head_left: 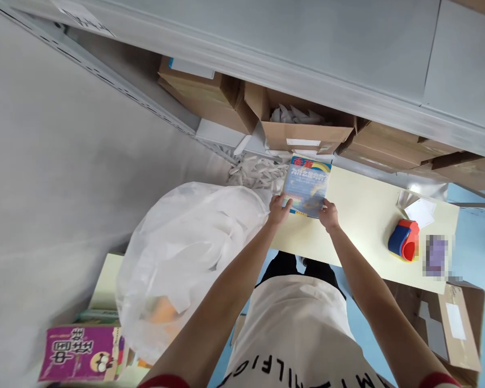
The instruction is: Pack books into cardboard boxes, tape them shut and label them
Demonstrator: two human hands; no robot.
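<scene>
Between my two hands is a blue picture book (307, 186) with a yellow banana and red and white lettering on its cover. My left hand (280, 209) grips the lower left edge, its thumb on the cover. At the lower right edge my right hand (328, 214) holds the book the same way. The book is over the left part of a pale yellow table (359, 215), cover facing up; I cannot tell whether it touches the tabletop.
A large white plastic bag (186, 231) bulges at the left, above a purple book (78, 353). Cardboard boxes (307, 134) line the shelf behind, near scattered paper strips (254, 172). On the table's right lie a red-blue tape dispenser (404, 240) and white papers (419, 210). An opened carton (461, 323) stands lower right.
</scene>
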